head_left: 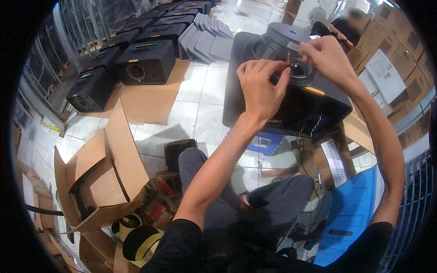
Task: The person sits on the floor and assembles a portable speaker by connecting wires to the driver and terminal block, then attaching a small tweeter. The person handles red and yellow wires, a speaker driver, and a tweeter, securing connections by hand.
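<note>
A round black speaker driver [287, 38], its magnet facing up, rests on top of a large black speaker cabinet [334, 109] in front of me. At the driver's near side my left hand [264, 82] has thumb and forefinger closed around the foot of a thin red wire [288, 57]. My right hand [330, 57] is just to the right, thumb and forefinger pinched beside the driver's frame; whatever lies between them is too small to make out. Thin wires [317, 122] hang down the cabinet's near face.
More black speaker cabinets [148, 63] stand in rows at far left, beside stacked grey panels [207, 41]. An open cardboard box [102, 177] and tape rolls [141, 243] lie at left. A blue plastic piece [348, 218] is at right. Another person [346, 29] sits near stacked cartons [387, 32].
</note>
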Available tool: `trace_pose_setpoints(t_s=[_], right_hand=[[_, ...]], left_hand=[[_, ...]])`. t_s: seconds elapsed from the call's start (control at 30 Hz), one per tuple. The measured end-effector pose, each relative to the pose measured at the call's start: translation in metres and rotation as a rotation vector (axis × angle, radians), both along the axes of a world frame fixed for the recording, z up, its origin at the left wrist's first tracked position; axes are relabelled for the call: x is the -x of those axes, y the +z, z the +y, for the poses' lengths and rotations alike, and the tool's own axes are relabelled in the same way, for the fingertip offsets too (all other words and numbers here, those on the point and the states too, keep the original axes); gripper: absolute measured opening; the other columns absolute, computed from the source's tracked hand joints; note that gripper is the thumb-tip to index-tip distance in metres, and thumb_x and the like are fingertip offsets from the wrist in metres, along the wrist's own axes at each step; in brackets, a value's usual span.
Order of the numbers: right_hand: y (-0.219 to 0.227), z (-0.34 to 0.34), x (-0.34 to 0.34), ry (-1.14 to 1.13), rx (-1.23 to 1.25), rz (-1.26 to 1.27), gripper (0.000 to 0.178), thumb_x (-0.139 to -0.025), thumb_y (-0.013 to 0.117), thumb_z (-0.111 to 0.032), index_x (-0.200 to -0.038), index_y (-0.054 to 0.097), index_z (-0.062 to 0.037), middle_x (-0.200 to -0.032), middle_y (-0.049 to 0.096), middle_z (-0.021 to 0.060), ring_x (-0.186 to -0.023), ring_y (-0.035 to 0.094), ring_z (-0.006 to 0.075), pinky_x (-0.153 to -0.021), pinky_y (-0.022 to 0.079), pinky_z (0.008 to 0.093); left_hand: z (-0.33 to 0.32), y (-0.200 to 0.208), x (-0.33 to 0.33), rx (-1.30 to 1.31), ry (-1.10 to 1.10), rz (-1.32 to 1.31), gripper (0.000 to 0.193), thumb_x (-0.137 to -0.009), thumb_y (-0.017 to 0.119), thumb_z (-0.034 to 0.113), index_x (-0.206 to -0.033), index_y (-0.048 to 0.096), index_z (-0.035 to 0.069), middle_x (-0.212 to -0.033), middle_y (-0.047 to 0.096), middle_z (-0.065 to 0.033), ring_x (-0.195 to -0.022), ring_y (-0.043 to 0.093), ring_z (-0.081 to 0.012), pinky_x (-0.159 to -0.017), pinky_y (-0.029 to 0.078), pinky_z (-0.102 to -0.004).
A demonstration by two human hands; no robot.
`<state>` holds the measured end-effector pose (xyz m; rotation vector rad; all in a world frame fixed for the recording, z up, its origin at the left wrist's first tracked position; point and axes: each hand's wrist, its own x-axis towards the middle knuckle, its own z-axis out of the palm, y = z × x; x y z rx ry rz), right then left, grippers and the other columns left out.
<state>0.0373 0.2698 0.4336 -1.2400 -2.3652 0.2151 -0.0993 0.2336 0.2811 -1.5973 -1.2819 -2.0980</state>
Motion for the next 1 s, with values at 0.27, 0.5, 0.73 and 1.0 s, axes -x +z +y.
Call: trace_pose_setpoints(t_s=[0.27, 0.5, 0.73, 1.0], right_hand=[[-0.015, 0.004, -0.031, 0.539, -0.618, -0.404, 0.043, -0.086, 0.076, -0.010, -0.128, 0.066, -0.0062, -0.123, 0.067, 0.0146, -0.119, 0.061, 0.0327, -0.100, 0.052, 0.0386], [-0.017, 0.024, -0.034, 0.638, -0.721, -0.383, 0.024, -0.085, 0.073, 0.004, -0.108, 0.071, -0.0032, -0.107, 0.068, 0.0118, -0.105, 0.064, 0.0300, -0.094, 0.055, 0.0371], [-0.023, 0.026, -0.029, 0.453, -0.313, -0.076, 0.013, -0.093, 0.071, -0.008, -0.102, 0.076, -0.0008, -0.099, 0.072, 0.0133, -0.091, 0.067, 0.0273, -0.082, 0.055, 0.0350], [-0.030, 0.018, -0.031, 0.319, -0.289, 0.004, 0.018, -0.093, 0.071, -0.013, -0.101, 0.076, 0.0017, -0.095, 0.072, 0.0158, -0.083, 0.068, 0.0272, -0.076, 0.054, 0.0358]], left_hand=[[0.004, 0.000, -0.006, -0.002, -0.014, 0.066, 0.012, -0.085, 0.077, 0.016, -0.095, 0.077, 0.009, -0.094, 0.071, -0.0052, -0.095, 0.062, -0.0258, -0.099, 0.037, -0.0437], [0.003, 0.001, -0.006, 0.016, 0.037, 0.111, 0.011, -0.087, 0.077, 0.016, -0.095, 0.078, 0.008, -0.094, 0.073, -0.0069, -0.091, 0.065, -0.0249, -0.095, 0.040, -0.0403], [0.007, -0.001, -0.011, -0.009, 0.088, 0.083, 0.013, -0.086, 0.079, 0.016, -0.098, 0.080, 0.010, -0.088, 0.074, -0.0044, -0.087, 0.065, -0.0228, -0.093, 0.041, -0.0390], [0.010, -0.004, -0.014, -0.025, 0.100, 0.113, 0.013, -0.084, 0.080, 0.015, -0.096, 0.080, 0.012, -0.087, 0.073, -0.0015, -0.089, 0.061, -0.0220, -0.097, 0.038, -0.0423]])
